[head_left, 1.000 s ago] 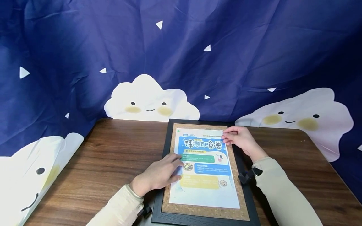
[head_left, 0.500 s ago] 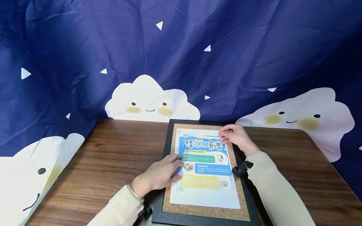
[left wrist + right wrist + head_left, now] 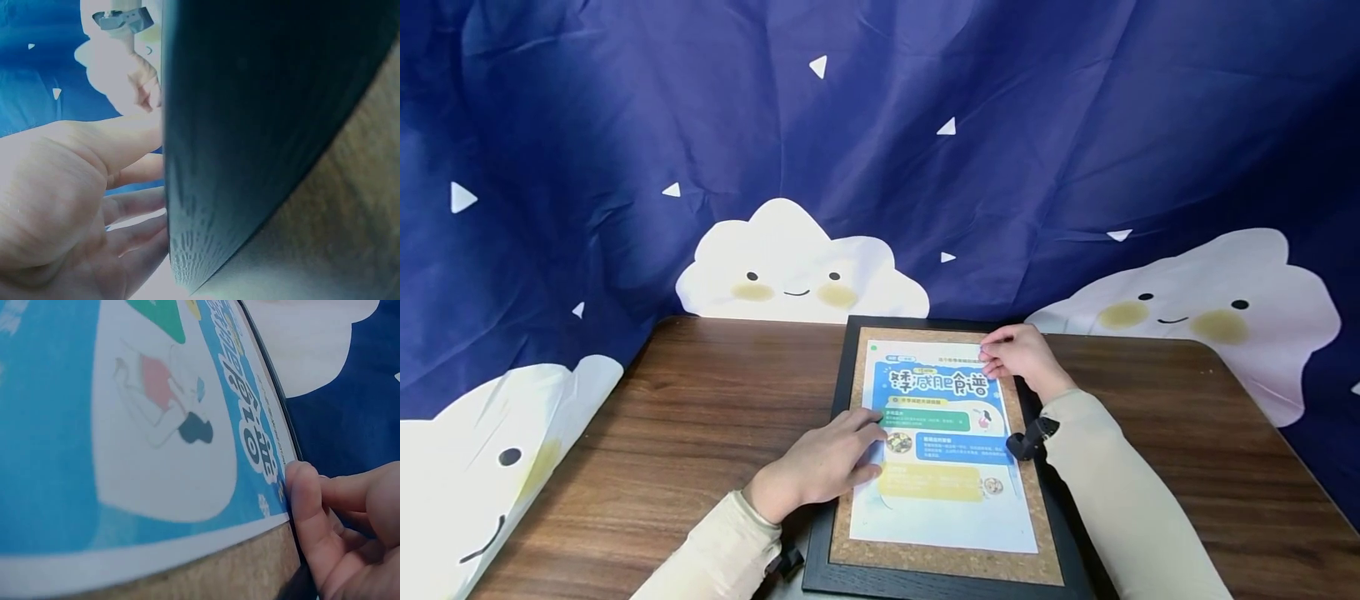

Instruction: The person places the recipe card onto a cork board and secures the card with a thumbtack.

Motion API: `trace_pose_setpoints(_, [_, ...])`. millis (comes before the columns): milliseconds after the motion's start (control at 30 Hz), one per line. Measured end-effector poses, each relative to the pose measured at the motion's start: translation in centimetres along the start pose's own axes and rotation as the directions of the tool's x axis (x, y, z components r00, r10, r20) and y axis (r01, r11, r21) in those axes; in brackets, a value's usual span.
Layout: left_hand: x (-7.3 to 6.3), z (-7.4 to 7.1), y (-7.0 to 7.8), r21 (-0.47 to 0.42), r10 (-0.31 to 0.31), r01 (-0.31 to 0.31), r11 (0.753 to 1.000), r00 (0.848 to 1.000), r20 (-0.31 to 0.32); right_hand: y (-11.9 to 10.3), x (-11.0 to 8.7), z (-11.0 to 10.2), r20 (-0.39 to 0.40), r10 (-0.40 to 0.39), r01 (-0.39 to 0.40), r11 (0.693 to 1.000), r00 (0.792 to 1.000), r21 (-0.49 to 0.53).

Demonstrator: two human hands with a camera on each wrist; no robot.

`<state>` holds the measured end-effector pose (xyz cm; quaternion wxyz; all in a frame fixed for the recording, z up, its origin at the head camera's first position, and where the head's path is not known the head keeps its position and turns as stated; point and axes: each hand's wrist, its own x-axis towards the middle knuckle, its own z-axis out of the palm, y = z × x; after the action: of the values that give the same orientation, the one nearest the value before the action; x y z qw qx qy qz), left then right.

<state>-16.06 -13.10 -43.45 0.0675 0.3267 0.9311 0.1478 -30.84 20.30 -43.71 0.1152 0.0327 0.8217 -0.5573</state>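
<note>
A printed sheet (image 3: 940, 521) with blue, green and yellow panels lies flat on a cork board (image 3: 951, 562) in a black frame (image 3: 842, 575). A small green dot (image 3: 873, 348) marks the sheet's top left corner. My left hand (image 3: 823, 458) rests over the frame's left side, its relaxed fingertips on the sheet's left edge. At the sheet's top right corner, my right hand (image 3: 1018, 357) has thumb and fingers pinched together. Some small thing seems to be between those fingertips, mostly hidden. In the right wrist view, the right hand's fingers (image 3: 306, 487) touch that corner.
The framed board lies on a brown wooden table (image 3: 715, 392), reaching near its far edge. A dark blue cloth (image 3: 880, 125) with white clouds and triangles hangs behind. Black straps with small devices (image 3: 1033, 437) sit at the wrists.
My right hand has shifted slightly left and away from me along the sheet's top right corner, its fingers still pinched. My left hand and the sheet have stayed put.
</note>
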Motion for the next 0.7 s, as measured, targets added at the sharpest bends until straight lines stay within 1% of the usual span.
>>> trace_pose_setpoints(133, [0.0, 0.1, 0.0, -0.002, 0.004, -0.004, 1.000, 1.000, -0.006, -0.5, 0.3, 0.1, 0.004, 0.048, -0.048, 0.999, 0.999, 0.024])
trace_pose_setpoints(300, [-0.1, 0.1, 0.0, 0.001, 0.015, -0.015, 1.000, 1.000, -0.015, -0.9, 0.3, 0.1, 0.002, 0.092, -0.092, 0.996, 0.996, 0.013])
trace_pose_setpoints(467, [-0.1, 0.1, -0.1, 0.009, 0.019, -0.018, 1.000, 1.000, -0.019, -1.2, 0.4, 0.1, 0.011, 0.096, -0.096, 0.995, 0.995, -0.013])
trace_pose_setpoints(700, [-0.1, 0.1, 0.0, 0.007, 0.015, -0.015, 1.000, 1.000, -0.017, -1.4, 0.2, 0.5, -0.009, 0.120, -0.120, 0.992, 0.993, -0.029])
